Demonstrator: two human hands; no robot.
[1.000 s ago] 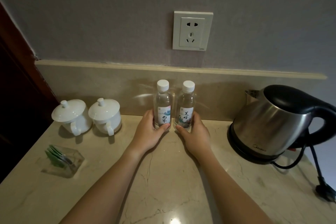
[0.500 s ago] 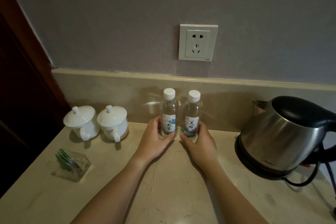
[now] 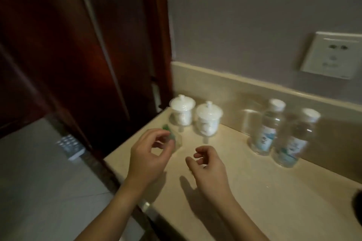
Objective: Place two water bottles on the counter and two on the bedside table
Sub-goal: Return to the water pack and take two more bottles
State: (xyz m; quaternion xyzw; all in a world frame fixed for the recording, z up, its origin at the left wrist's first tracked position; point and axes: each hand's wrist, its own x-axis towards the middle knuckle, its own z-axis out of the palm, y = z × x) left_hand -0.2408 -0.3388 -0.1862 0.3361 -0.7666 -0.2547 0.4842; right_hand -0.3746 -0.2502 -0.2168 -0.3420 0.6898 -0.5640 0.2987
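At far left a grey tiled floor shows below dark wooden panelling, with a small pale keypad-like object lying on it — too blurred to name. The beige worktop starts beside the panelling. The left hand hovers over its near corner, fingers curled loosely, holding nothing; it hides most of a clear glass holder, of which only a green smear shows. Behind stand two white lidded cups, side by side. The right hand hangs just right of the left one, fingers half curled and empty, well apart from the bottles. Further right the two water bottles stand upright on the worktop near the backsplash, close together, labels smeared by motion blur. A wall socket is cut off at the right edge — so is a dark shape at lower right.
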